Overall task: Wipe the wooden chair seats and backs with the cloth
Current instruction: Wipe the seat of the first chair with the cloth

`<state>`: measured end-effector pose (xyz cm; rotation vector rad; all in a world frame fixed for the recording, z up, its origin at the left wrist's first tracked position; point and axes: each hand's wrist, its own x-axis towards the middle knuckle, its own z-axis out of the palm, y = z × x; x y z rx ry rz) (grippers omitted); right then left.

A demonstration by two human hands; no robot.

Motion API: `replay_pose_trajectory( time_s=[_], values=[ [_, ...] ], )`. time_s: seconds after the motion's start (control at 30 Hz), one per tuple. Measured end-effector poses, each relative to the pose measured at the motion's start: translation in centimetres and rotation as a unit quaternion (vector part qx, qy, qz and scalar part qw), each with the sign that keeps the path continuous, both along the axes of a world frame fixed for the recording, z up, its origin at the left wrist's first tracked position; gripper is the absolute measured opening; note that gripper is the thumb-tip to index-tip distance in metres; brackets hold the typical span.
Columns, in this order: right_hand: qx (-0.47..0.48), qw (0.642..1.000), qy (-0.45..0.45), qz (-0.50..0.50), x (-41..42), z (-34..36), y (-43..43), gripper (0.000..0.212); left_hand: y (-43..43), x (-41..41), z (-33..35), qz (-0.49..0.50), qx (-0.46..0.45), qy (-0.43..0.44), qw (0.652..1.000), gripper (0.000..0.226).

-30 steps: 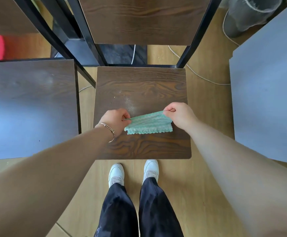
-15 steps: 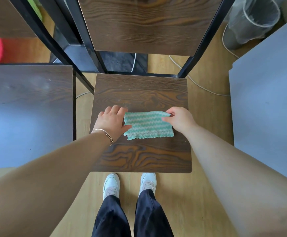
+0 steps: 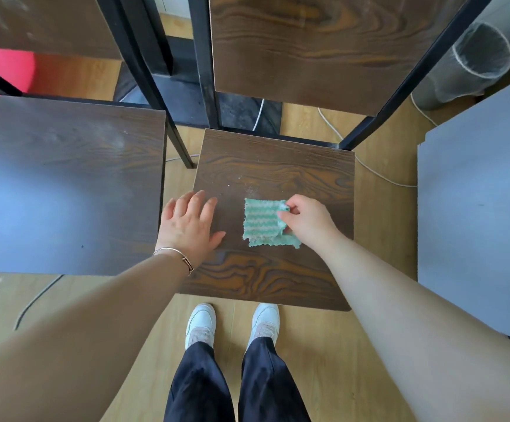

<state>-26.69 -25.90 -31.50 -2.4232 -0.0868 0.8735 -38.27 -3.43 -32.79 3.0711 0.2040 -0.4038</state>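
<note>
The left hand (image 3: 188, 228) has let go and lies flat on the chair seat (image 3: 278, 166), leaving the right hand (image 3: 307, 220) pinching the folded green cloth (image 3: 261, 220), ready to wipe.

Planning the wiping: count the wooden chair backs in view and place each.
2. One chair back rises behind the seat with the cloth; a second back is at top left. More may lie outside the frame.
</note>
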Motion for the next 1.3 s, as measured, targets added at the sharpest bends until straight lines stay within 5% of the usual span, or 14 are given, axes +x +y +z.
replay_pose_trajectory(
  time_s=[0.17, 0.3, 0.43, 0.83, 0.97, 1.17, 1.3],
  values=[
    [0.084, 0.993, 0.057, -0.057, -1.7, -2.0, 4.8, 0.013, 1.4, -1.3, -0.2, 0.046, -0.023, -0.016, 0.999, 0.070],
    [-0.056, 0.986, -0.095, 0.121, -2.8, -3.4, 4.9, 0.030, 2.4, -1.9, -0.5, 0.047, -0.024, -0.008, 0.999, 0.070],
    [-0.064, 0.967, -0.153, 0.194, -3.8, -4.6, 3.9, 0.040, 3.2, -1.7, -0.8, 0.056, -0.033, -0.004, 0.998, 0.069],
    [0.085, 0.977, -0.193, 0.037, 3.5, -4.4, 12.6, 0.025, 8.4, 1.2, -1.8, 0.086, -0.037, -0.024, 0.995, 0.068],
    [0.078, 0.971, -0.216, 0.061, 8.0, -4.5, 17.5, 0.029, 10.0, 2.2, -1.9, 0.097, -0.043, -0.040, 0.994, 0.068],
    [0.020, 0.982, -0.136, 0.132, 9.2, -6.3, 19.0, 0.057, 11.0, 2.3, -2.3, 0.105, -0.052, -0.049, 0.992, 0.069],
    [0.033, 0.983, -0.140, 0.114, 8.2, -6.4, 18.5, 0.049, 11.0, 1.5, -2.5, 0.103, -0.050, -0.023, 0.993, 0.070]
  ],
)
